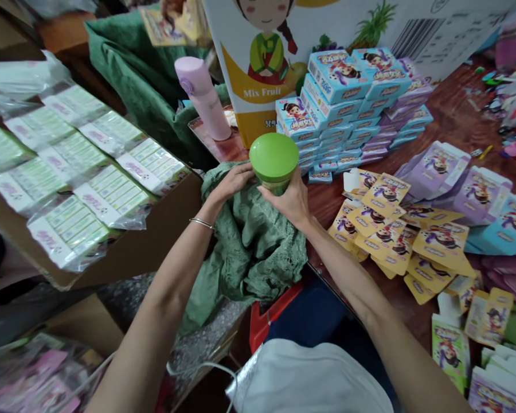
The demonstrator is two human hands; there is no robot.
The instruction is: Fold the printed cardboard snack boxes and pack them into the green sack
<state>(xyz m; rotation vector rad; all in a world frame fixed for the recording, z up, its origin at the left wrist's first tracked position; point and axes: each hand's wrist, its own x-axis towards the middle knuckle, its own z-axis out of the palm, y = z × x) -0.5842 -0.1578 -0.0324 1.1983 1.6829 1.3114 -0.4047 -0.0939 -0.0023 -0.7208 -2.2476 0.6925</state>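
Observation:
A jar with a wide green lid [274, 156] stands near the table's edge, in the middle of the view. My right hand [289, 199] wraps round its body from the right, the thumb lying across the front below the lid. On the other side, my left hand [236, 180] has its fingers stretched out towards the jar, over a crumpled green lace-edged cloth [258, 246]. Whether those fingertips press on the jar or only on the cloth, I cannot tell. The cloth bunches below the jar and hangs over the table edge.
Blue boxes [337, 74] are stacked behind the jar, before a big carton [245, 123]. Flat yellow packets [384, 229] lie to the right. A pink bottle [208, 106] stands back left. Wrapped packs [86, 201] top a carton at left. Another person's hand [172, 8] shows behind.

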